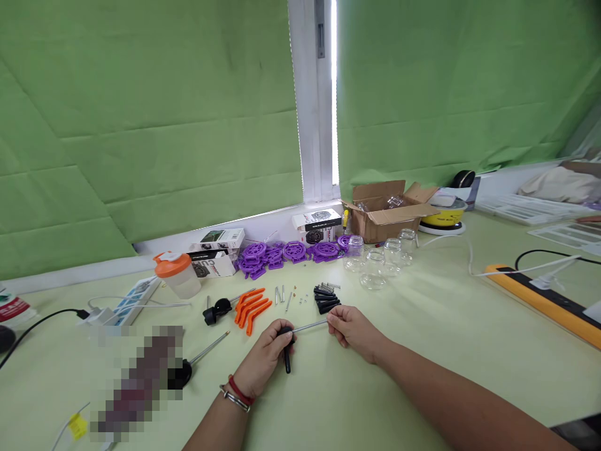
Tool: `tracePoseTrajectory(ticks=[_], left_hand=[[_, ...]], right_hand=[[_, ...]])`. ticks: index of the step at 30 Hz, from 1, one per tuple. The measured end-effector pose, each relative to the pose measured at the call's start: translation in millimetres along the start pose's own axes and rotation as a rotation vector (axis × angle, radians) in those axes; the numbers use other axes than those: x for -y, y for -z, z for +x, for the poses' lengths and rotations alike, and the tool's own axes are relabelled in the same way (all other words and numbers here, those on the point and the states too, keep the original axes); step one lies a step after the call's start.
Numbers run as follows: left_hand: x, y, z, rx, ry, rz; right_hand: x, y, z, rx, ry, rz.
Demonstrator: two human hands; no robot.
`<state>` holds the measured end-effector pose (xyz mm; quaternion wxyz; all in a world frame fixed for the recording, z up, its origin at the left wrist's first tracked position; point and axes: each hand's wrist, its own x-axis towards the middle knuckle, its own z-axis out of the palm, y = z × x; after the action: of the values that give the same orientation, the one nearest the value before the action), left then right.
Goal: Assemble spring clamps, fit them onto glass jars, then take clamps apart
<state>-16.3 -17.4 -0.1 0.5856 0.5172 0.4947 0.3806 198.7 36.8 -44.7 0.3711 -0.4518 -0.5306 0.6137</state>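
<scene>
My left hand is closed round a black plastic part with a metal rod sticking out to the right. The fingers of my right hand pinch the rod's far end. Just beyond my right hand lie several black tubular parts and small springs. Orange levers are grouped beyond my left hand, with silver pins to their right. Two black parts with metal rods rest on the left, one beside the levers and one nearer me.
Purple plastic parts, clear glass jars and an open cardboard box line the back. An orange-lidded cup and a white power strip stand left; an orange power strip lies right.
</scene>
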Motion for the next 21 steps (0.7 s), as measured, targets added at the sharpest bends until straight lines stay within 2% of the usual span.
tracePoseTrajectory(ticks=[15, 21], left_hand=[[-1.7, 0.1, -1.3, -0.004, 0.001, 0.024], [-1.6, 0.1, -0.6, -0.020, -0.064, 0.074]], right_hand=[[5.7, 1.0, -3.7, 0.056, -0.001, -0.048], [1.0, 4.5, -0.8, 0.040, 0.025, 0.064]])
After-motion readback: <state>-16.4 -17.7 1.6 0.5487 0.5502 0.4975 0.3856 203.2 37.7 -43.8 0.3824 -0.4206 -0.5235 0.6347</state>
